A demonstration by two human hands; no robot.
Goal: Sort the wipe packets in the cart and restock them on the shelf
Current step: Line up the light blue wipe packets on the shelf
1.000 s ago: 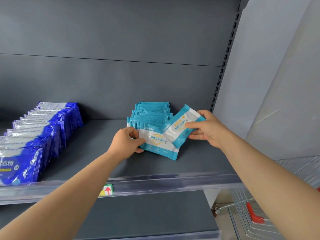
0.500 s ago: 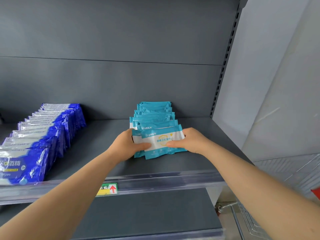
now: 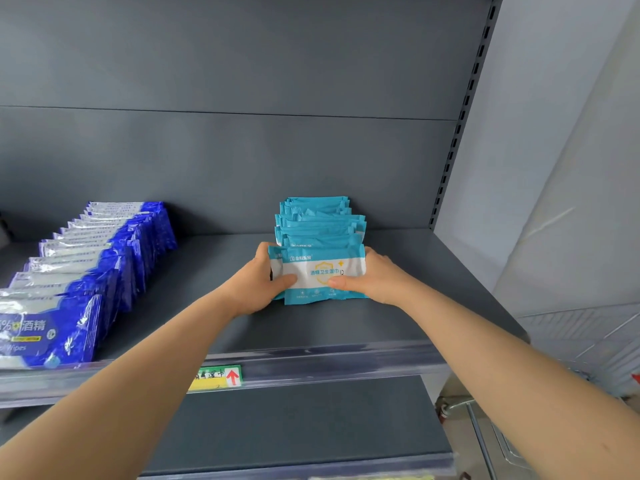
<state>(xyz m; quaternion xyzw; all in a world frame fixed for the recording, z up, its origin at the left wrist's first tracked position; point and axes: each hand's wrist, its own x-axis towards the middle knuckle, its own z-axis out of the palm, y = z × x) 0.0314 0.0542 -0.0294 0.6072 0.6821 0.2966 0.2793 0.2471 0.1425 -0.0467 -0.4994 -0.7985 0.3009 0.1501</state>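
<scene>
Grey metal shelving filled the view, with a dark back panel (image 3: 242, 161) behind it. On the shelf (image 3: 398, 320) a row of teal packets (image 3: 320, 220) stood upright, running back toward that panel, right of centre. The person's left hand (image 3: 256, 285) and right hand (image 3: 377, 282) clasped the front packet (image 3: 322, 275) by its two ends, each thumb lying across the printed face and the fingers tucked behind, out of sight. This packet stood upright on the shelf, touching the row behind it. A row of blue packets (image 3: 104, 258) sat well apart at the left, and a price label (image 3: 216, 375) was fixed to the front rail. Only a corner of the cart (image 3: 485, 420) showed at lower right, its contents hidden. In my judgement, the step in hand was squaring the front packet against the teal row. The next move would call for letting go without tipping the row, then reaching down to the cart for another packet.
</scene>
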